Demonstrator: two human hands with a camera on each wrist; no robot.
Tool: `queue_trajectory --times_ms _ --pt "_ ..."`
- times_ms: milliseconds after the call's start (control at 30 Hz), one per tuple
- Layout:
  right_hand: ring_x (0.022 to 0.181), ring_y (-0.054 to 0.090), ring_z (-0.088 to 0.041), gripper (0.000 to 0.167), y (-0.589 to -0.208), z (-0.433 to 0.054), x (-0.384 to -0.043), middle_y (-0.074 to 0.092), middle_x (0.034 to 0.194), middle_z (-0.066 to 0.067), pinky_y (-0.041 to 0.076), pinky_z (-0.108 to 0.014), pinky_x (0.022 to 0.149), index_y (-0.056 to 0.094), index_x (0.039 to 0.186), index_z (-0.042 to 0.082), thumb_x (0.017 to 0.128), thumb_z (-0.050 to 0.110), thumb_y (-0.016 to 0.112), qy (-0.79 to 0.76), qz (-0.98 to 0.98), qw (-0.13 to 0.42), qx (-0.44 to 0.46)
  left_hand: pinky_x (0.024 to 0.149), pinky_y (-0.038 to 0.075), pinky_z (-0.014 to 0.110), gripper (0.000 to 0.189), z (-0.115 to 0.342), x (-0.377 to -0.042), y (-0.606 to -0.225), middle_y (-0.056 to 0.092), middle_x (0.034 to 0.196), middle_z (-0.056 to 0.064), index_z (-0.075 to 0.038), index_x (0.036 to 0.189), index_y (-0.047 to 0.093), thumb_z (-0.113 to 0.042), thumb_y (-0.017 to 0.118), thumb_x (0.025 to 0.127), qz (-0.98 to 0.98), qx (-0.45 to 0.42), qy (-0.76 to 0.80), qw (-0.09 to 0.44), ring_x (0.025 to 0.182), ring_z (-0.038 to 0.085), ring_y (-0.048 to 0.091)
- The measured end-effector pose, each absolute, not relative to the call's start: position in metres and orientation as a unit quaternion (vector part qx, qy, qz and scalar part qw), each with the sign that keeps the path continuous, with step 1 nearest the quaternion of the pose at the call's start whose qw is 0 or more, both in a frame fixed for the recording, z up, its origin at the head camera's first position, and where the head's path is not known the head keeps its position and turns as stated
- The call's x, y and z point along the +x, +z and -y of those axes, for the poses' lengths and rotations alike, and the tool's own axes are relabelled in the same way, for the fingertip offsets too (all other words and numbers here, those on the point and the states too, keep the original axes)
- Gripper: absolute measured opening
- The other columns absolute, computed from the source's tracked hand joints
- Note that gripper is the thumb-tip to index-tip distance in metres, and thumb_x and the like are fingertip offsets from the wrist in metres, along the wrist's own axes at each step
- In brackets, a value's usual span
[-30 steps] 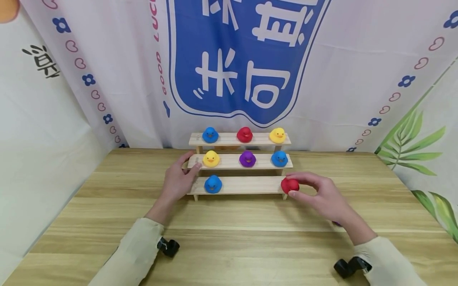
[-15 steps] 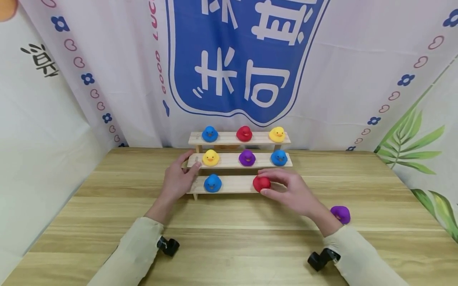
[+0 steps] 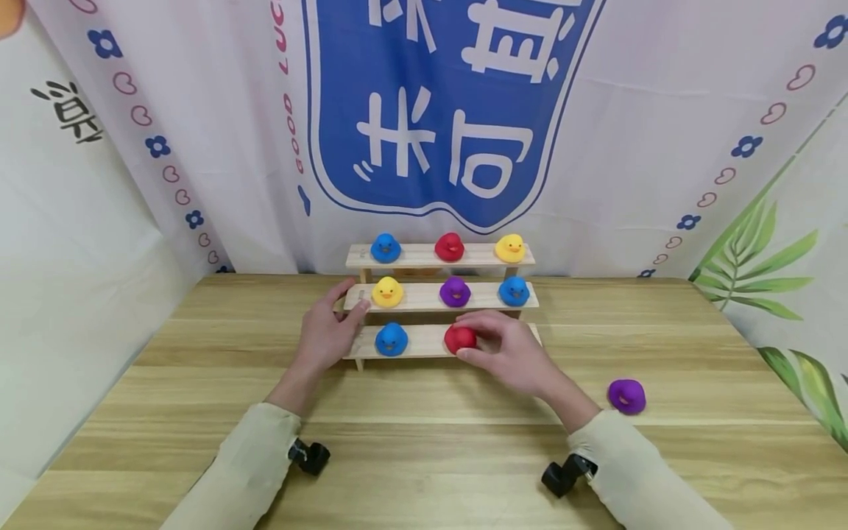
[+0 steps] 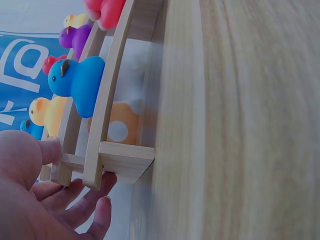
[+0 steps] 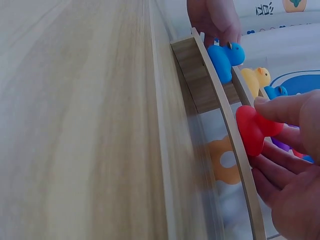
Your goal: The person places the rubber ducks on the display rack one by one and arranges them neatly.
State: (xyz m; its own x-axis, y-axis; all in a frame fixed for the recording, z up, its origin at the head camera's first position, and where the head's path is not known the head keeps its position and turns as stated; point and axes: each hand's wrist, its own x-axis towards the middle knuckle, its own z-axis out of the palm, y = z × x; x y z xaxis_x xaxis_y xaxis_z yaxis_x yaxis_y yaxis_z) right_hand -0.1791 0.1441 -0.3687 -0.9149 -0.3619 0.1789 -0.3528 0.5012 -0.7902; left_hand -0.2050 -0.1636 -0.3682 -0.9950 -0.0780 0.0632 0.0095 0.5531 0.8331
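A three-tier wooden display rack (image 3: 424, 350) stands on the table, bearing small rubber ducks. My left hand (image 3: 329, 327) grips its left end; in the left wrist view the thumb (image 4: 49, 150) lies on the middle tier, with fingers at the ends of the tiers. My right hand (image 3: 513, 350) pinches a red duck (image 3: 460, 339) between thumb and fingers at the middle of the bottom tier. In the right wrist view the red duck's base is right at the tier's surface. Left of it sits a blue duck (image 3: 391, 339).
On the middle tier are a yellow duck (image 3: 387, 293), a purple duck (image 3: 455, 292) and another blue duck (image 3: 514, 291). The top tier (image 3: 417, 255) carries blue, red and yellow ones. A loose purple duck (image 3: 626, 397) lies on the table (image 3: 424, 456) by the right forearm. A printed curtain (image 3: 265, 191) hangs behind.
My right hand has carried the red duck leftward from the bottom tier's right end to its middle. The loose purple duck has come out from behind the right forearm. My left hand keeps its place.
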Motion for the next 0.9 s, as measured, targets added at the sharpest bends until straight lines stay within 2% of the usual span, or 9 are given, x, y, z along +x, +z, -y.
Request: queue_trajectory --times_ms 400,767,900 --pt "0.135 0.060 -0.028 0.039 -0.365 -0.134 -0.179 0.068 0.141 -0.004 0.054 -0.048 0.112 0.074 0.132 0.018 0.094 0.022 0.083 -0.452 -0.871 0.022 -0.190 0.063 0.048 0.027 0.062 0.163 -0.206 -0.367 0.044 0.167 0.016 -0.017 0.165 0.040 -0.036 0.059 0.110 0.880 0.019 -0.473 0.045 0.085 0.024 0.061" --pt "0.133 0.060 -0.027 0.036 -0.364 -0.131 -0.177 0.069 0.139 -0.004 0.054 -0.047 0.112 0.075 0.130 0.019 0.095 0.022 0.082 -0.454 -0.874 0.030 -0.171 0.061 0.046 0.026 0.061 0.164 -0.206 -0.367 0.044 0.167 0.017 -0.017 0.165 0.040 -0.036 0.059 0.110 0.879 0.016 -0.475 0.044 0.080 0.022 0.060" --pt "0.132 0.060 -0.027 0.037 -0.363 -0.130 -0.177 0.068 0.140 -0.004 0.054 -0.048 0.112 0.075 0.131 0.020 0.094 0.022 0.083 -0.447 -0.879 0.034 -0.164 0.062 0.047 0.027 0.062 0.165 -0.206 -0.367 0.044 0.167 0.016 -0.017 0.165 0.040 -0.036 0.059 0.110 0.879 0.018 -0.475 0.043 0.083 0.023 0.062"
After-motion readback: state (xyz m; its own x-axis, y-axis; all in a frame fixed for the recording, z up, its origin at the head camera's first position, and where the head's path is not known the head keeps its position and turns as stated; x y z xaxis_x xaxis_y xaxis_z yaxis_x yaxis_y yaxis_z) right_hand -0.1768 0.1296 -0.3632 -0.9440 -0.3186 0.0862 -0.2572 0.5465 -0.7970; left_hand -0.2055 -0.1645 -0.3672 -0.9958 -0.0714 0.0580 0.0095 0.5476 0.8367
